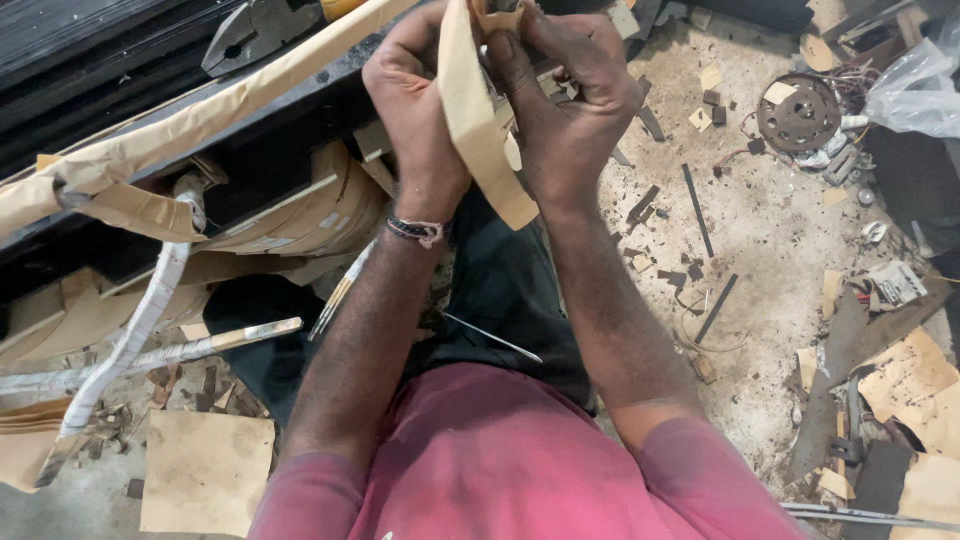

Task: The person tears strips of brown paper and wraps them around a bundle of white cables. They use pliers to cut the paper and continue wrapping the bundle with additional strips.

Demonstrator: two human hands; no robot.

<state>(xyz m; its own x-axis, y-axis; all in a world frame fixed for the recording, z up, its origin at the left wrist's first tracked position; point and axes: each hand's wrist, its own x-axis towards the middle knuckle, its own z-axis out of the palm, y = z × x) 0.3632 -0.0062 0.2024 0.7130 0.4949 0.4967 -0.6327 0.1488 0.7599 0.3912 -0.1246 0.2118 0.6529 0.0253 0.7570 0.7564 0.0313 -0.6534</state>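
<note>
Pink shirt nearest lens, both forearms reaching up-frame. I see left hand with grip closed on tan paper strip, thumb side pressed to it. Right hand pinching same strip from opposite side, fingers curled near its top edge. Strip hangs between hands, above dark trousers. Round metal disc on dusty floor, well apart at right.

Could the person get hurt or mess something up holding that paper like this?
Maybe. Both the left hand and right hand pinch a tan paper strip tightly, so it might tear or give a paper cut. Thin metal strips and scraps lie on the dusty floor nearby, which could scratch a leg or get stepped on.
</note>
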